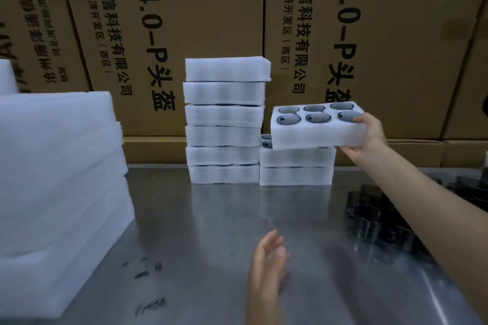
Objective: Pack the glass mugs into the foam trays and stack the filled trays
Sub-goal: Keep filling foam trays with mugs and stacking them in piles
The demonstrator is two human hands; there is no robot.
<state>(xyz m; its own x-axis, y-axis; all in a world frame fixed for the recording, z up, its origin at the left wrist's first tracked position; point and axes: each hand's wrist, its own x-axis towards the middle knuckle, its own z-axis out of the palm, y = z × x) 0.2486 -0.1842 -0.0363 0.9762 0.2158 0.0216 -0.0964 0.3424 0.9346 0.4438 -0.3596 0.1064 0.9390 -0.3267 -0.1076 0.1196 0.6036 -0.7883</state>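
Observation:
My right hand (371, 134) grips the right end of a white foam tray (311, 134) filled with several dark glass mugs, thumb on top and fingers underneath. It holds the tray tilted just above a short stack of two filled trays (295, 166), shifted a little to the right of it. To the left stands a taller stack of filled trays (224, 124). Loose dark glass mugs (375, 219) sit on the table at the right, partly hidden by my forearm. My left hand (268, 258) hovers over the table with fingers straight, holding nothing.
A tall pile of empty foam trays (58, 179) fills the left side of the steel table (206, 232). Large printed cardboard boxes (211, 21) form a wall behind the stacks.

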